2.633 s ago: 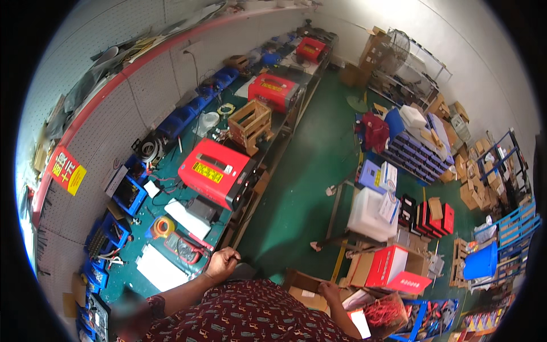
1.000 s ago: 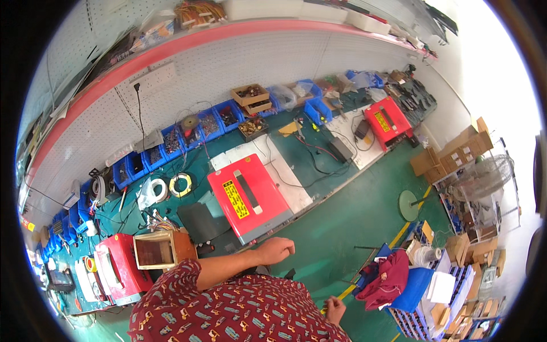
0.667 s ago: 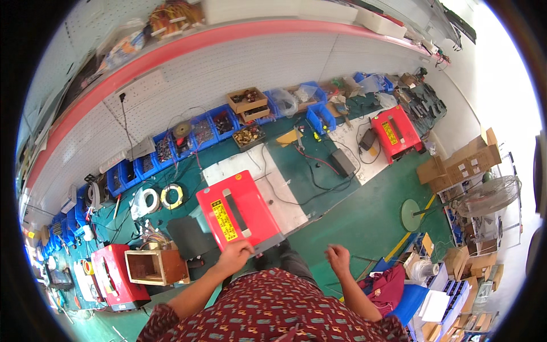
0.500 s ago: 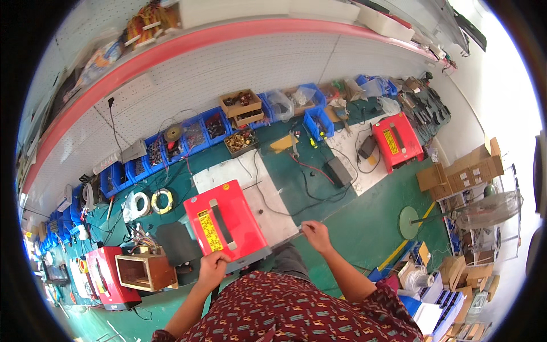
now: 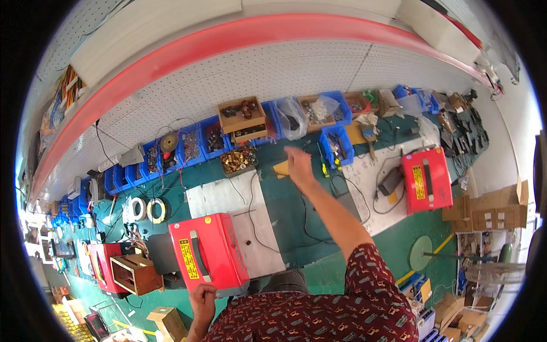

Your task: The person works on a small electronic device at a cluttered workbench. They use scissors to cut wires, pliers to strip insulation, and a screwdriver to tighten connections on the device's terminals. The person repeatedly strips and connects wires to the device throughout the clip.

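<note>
My left hand (image 5: 203, 297) is closed, its fingers curled beside the near edge of a red metal case (image 5: 208, 251) with a grey handle and a yellow label. Whatever those fingers may hold is hidden. My right arm stretches far over the bench, and my right hand (image 5: 299, 165) hovers above a yellow piece of card (image 5: 281, 168). Motion smears its fingers, so a grip cannot be made out. Near it stand a metal tray of small brass-coloured parts (image 5: 239, 162) and a blue bin (image 5: 336, 145). Yellow-and-black hand tools (image 5: 323, 162) lie beside that bin.
A second red case (image 5: 427, 179) stands at the right, beside a black power adapter (image 5: 391, 181) and loose cords. Several blue bins (image 5: 192, 147) line the back. White and yellow tape rolls (image 5: 156, 210) lie at left, near an open wooden box (image 5: 134, 273). A fan stands right.
My right hand has gone from the bench's near edge forward to the yellow card, where a wrench showed before. The view has shifted. My left hand stays by the case's near edge.
</note>
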Motion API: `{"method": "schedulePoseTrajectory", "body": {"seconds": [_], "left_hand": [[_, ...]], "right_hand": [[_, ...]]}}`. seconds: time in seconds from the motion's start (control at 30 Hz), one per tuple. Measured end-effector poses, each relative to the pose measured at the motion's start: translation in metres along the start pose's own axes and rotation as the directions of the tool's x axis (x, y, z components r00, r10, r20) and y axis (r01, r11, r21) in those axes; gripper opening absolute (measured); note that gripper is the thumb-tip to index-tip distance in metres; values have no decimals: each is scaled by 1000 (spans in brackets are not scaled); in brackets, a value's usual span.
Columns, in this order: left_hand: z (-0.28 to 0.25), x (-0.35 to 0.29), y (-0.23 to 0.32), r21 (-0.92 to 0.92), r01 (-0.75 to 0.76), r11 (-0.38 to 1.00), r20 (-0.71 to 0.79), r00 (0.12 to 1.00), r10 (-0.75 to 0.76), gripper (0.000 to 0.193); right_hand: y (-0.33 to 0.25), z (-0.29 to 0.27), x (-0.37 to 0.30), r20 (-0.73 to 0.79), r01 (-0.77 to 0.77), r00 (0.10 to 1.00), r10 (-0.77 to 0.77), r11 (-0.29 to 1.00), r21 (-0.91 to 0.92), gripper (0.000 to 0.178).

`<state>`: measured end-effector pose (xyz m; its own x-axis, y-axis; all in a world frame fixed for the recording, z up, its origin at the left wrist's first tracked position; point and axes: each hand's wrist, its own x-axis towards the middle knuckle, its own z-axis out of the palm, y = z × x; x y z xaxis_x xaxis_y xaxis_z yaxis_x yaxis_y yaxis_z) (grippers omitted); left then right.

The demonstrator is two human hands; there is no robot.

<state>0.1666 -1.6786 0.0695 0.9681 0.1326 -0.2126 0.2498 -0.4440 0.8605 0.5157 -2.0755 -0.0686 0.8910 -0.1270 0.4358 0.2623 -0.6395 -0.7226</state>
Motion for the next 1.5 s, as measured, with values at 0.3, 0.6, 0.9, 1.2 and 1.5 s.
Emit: {"method": "schedulePoseTrajectory", "body": {"seconds": [0.3, 0.6, 0.9, 1.2, 1.5], "left_hand": [[22, -28, 21, -178, 231, 956, -219, 938, -268, 16], [31, -12, 28, -180, 222, 958, -203, 945, -257, 18], [36, -8, 26, -213, 206, 955, -198, 948, -249, 15], [39, -7, 27, -186, 189, 964, -166, 961, -221, 15], [33, -9, 27, -57, 137, 989, -145, 979, -144, 12]], "right_hand": [[117, 41, 155, 386, 1, 868, 313, 776, -631, 24], [96, 38, 168, 496, 23, 749, 439, 731, -682, 60], [101, 42, 169, 596, 138, 670, 443, 714, -686, 61], [130, 20, 154, 214, -251, 943, 253, 967, -40, 45], [-23, -25, 123, 537, -464, 800, 266, -292, 836, 37]]}}
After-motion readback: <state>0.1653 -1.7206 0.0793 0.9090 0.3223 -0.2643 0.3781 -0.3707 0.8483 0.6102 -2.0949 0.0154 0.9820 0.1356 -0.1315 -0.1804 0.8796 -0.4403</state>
